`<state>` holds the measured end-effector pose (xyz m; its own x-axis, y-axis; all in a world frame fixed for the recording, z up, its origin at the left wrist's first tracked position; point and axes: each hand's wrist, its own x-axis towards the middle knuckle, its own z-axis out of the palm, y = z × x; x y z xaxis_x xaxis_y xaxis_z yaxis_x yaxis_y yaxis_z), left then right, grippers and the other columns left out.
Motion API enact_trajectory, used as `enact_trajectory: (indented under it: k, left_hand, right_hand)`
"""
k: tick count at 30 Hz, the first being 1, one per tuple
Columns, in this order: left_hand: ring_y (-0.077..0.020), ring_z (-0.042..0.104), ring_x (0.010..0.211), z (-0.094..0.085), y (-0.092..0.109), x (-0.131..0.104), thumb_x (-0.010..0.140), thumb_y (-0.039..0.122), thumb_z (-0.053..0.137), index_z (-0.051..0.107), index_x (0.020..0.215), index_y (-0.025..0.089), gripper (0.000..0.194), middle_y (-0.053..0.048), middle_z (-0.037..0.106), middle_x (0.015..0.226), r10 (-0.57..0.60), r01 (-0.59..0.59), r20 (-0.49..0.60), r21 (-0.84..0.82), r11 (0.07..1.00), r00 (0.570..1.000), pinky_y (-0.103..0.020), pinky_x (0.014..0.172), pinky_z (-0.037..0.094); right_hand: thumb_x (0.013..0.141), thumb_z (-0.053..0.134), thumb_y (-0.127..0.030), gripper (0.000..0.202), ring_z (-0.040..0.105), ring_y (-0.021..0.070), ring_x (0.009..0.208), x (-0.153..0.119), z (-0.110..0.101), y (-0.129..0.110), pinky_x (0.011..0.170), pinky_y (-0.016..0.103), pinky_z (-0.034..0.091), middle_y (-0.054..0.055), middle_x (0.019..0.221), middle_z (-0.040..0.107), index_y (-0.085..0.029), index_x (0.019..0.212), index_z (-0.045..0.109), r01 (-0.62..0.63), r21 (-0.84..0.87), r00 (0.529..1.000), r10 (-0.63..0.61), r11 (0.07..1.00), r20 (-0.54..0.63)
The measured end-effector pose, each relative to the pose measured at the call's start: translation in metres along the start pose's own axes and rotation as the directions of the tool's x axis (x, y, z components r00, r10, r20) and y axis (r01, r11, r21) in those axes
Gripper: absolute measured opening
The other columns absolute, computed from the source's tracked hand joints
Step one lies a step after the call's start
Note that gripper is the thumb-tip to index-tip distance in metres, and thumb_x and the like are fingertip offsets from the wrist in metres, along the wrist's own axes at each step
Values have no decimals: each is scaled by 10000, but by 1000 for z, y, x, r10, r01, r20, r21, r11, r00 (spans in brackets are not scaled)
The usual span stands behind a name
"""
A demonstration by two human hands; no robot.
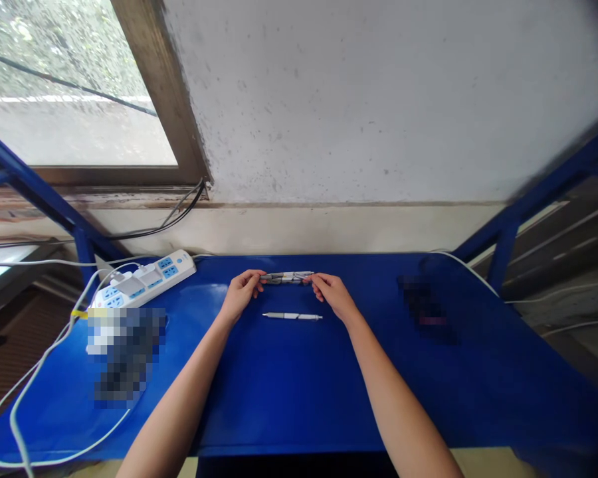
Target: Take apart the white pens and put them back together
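Observation:
Near the back of the blue table, pens (288, 277) lie sideways between my two hands; how many are bunched there is hard to tell. My left hand (244, 291) pinches their left end with thumb and fingers. At the right end, the closed fingertips of my right hand (331, 293) grip the same pens. A single white and grey pen (292, 316) lies on the table just below, roughly parallel to them and touched by neither hand.
A white power strip (172, 269) with plugs and cables sits at the back left of the blue table (289, 398). Blurred objects lie at left and at right (423, 309). Blue metal bars (508, 255) slope at both sides, before a wall (349, 119) and window.

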<state>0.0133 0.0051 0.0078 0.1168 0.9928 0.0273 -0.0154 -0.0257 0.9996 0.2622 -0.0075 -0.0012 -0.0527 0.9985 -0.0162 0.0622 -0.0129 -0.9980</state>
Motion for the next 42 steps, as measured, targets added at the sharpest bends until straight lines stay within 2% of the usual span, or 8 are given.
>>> enact_trajectory:
  k: [9,14,18,25,34,37,40,42]
  left_hand:
    - [-97,496,540,-1,-2,0,840,452,581,669,971,148,343,-19,630,711,33,-34,13,87,996,999,-226,501,373]
    - [-117,560,575,4,1,-2,811,477,627,611,1004,149,381,-32,674,731,17,-17,42,7,1000,999,-228,502,384]
    - [-121,579,553,4,1,-1,825,497,617,560,830,160,342,-29,678,655,18,-17,37,-25,1000,999,-230,510,386]
    - [-97,500,447,4,4,-4,860,506,574,480,669,180,390,-7,630,520,-9,8,55,25,1000,998,-222,477,342]
    - [-97,544,594,6,7,-4,804,399,680,637,956,166,282,-20,657,786,107,-106,84,-14,994,991,-235,583,441]
    - [-116,558,590,5,4,-3,814,465,647,640,992,170,345,-27,644,752,40,-40,22,-32,999,999,-228,511,433]
    - [-119,532,509,5,1,-2,826,560,582,643,804,143,422,-34,606,628,-84,84,11,-19,996,996,-214,403,358]
    - [-98,486,454,5,1,-3,838,574,557,620,703,136,462,-29,576,565,-106,105,49,9,994,993,-207,385,327]
  right_hand:
    - [808,596,-434,316,401,87,430,0,1,3,437,238,324,-46,521,476,-155,871,729,5,-14,1000,-5,1000,-1]
    - [779,673,-462,333,561,137,566,-2,5,-5,472,249,412,8,652,600,-171,931,722,-10,241,998,-4,971,57]
    - [790,683,-451,339,658,204,774,-3,6,-9,575,285,492,81,823,696,-171,979,718,-27,365,993,-17,931,117]
    - [821,671,-442,339,681,203,800,-4,6,-4,629,294,506,107,878,730,-172,1021,717,-65,308,976,-3,949,216]
    - [796,685,-434,327,685,212,783,-2,5,-5,635,312,504,109,861,738,-177,994,726,-74,332,988,24,940,152]
    - [796,682,-427,319,676,206,778,-3,5,-7,628,304,494,103,855,735,-175,986,728,-67,340,990,21,938,138]
    - [802,676,-426,314,670,203,783,-3,5,-8,636,303,489,101,855,734,-176,985,728,-57,337,990,10,940,142]
    - [812,666,-426,316,666,199,782,-4,5,-8,638,300,486,100,854,733,-175,994,727,-49,329,989,-1,943,151]
